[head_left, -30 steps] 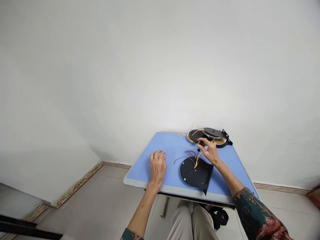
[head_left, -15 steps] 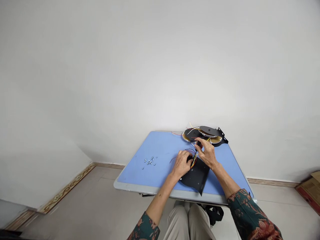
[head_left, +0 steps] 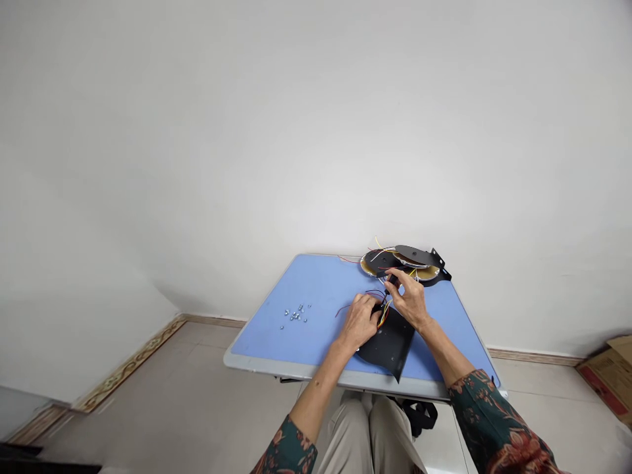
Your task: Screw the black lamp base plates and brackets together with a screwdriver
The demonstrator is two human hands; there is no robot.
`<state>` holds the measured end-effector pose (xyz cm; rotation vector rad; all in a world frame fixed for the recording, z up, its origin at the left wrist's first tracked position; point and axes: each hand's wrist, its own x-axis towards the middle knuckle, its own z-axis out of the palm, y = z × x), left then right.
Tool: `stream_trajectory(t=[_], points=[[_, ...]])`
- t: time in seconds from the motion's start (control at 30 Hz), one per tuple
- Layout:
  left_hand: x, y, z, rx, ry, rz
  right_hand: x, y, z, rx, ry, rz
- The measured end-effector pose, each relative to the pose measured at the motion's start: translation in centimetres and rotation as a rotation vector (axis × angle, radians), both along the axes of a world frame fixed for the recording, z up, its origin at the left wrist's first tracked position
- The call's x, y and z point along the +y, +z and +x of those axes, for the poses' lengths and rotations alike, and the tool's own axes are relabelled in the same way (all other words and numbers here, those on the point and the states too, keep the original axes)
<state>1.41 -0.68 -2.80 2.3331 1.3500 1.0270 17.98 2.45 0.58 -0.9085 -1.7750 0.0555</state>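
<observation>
My left hand [head_left: 361,322] rests over the middle of a black flared plate [head_left: 391,343], its fingers curled on a bundle of red, yellow and dark wires [head_left: 382,315] rising from the plate. My right hand [head_left: 409,297] is above and to the right, pinching a small black part [head_left: 392,280], too small to identify. Just beyond that hand lies a black disc with a gold-coloured ring [head_left: 380,261], partly covered by a dark curved plate [head_left: 413,255] with a bracket. Loose wires stick out from the disc.
The blue table with its grey rim [head_left: 276,361] holds a small scatter of metal screws or nuts [head_left: 296,315] left of my hands. A cardboard box [head_left: 609,372] stands on the floor at the right. My beige-trousered knees [head_left: 368,434] are below the table's near edge.
My left hand has moved right from the table onto the wires at the plate, uncovering the small metal pieces. My right hand has stayed close to the wires. The view has shifted slightly.
</observation>
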Motion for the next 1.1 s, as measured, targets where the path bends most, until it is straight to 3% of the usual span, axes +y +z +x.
stream_trajectory(t=[0.23,0.37,0.8,1.0,1.1], points=[[0.1,-0.1,0.0,0.009,-0.003,-0.018,0.0,0.2,0.3,-0.023,0.056,-0.003],[0.1,0.0,-0.3,0.004,-0.027,-0.041,0.3,0.8,0.9,-0.044,0.138,-0.101],[1.3,1.2,-2.2,0.067,-0.282,-0.054,-0.2,3.0,2.4,-0.104,0.375,-0.325],[1.6,0.9,-0.2,-0.038,-0.113,-0.116,-0.3,2.3,1.6,-0.097,0.341,-0.299],[1.9,0.5,0.8,-0.056,-0.112,-0.134,-0.1,1.5,0.8,-0.064,0.291,-0.252]])
